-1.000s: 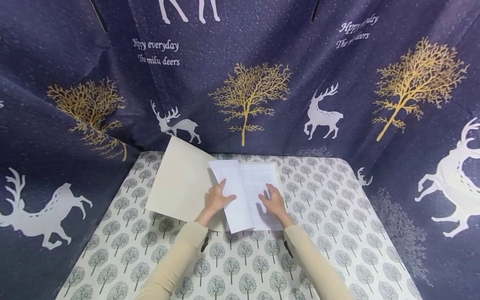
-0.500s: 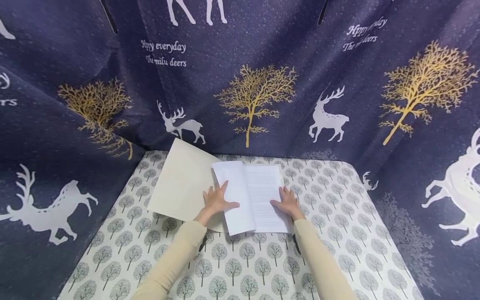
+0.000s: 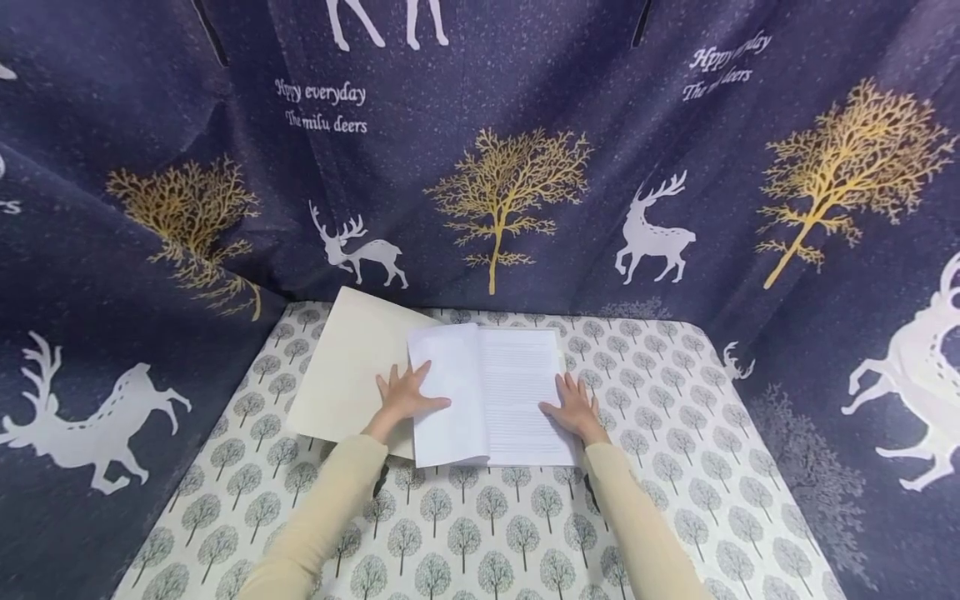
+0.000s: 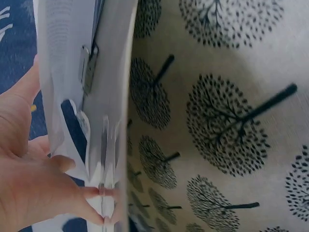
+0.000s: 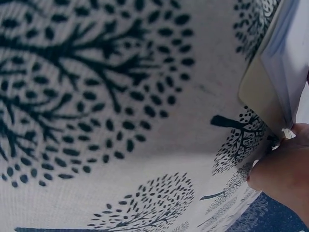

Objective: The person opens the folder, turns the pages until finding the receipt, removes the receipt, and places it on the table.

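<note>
A cream file folder (image 3: 330,375) lies with its cover swung out to the left, slightly raised from the table. On it is a stack of printed sheets (image 3: 519,367), with a mostly blank white sheet (image 3: 452,358) turned over to the left. My left hand (image 3: 405,395) rests with spread fingers across the turned sheet's left edge and the cover. A metal clip (image 4: 87,70) shows at the fold in the left wrist view. At the right edge of the stack, my right hand (image 3: 573,407) lies with fingers extended, thumb on the paper. The right hand (image 5: 285,176) is only partly visible in its wrist view.
A white cloth (image 3: 465,533) printed with grey trees covers the table. Behind and at both sides hangs a dark blue curtain (image 3: 555,75) with deer and golden trees.
My left hand has moved left, and the turned sheet now lies flatter toward the cover. The cover has lowered a little. My right hand has shifted right to the stack's edge.
</note>
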`<state>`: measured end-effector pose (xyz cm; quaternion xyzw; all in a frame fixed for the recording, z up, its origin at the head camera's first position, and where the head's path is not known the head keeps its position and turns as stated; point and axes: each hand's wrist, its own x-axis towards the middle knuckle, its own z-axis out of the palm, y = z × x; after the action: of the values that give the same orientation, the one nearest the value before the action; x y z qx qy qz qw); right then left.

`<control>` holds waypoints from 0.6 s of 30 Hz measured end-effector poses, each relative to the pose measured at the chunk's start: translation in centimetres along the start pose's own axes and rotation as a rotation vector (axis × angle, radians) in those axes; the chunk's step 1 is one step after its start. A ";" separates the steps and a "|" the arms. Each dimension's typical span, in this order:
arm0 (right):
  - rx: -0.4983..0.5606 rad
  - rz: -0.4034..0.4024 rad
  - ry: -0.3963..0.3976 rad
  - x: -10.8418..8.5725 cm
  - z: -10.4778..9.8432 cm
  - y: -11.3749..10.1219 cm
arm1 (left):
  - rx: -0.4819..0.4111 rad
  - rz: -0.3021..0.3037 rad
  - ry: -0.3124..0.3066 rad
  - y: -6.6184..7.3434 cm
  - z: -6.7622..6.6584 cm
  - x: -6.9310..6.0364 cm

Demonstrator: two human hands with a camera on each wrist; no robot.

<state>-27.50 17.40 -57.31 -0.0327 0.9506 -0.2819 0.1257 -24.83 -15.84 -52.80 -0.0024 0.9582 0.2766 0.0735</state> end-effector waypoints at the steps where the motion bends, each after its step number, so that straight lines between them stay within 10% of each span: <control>1: -0.002 -0.004 0.000 0.0 0.1 0.1 | -0.008 -0.003 -0.003 -0.3 -0.1 0.1; 18: -0.013 -0.031 0.031 -0.2 0.4 0.5 | -0.205 -0.048 -0.017 -4.2 1.4 1.0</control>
<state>-27.20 17.61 -57.87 -0.0439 0.9536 -0.2781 0.1064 -25.47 -18.62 -56.37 -0.0306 0.9238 0.3714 0.0878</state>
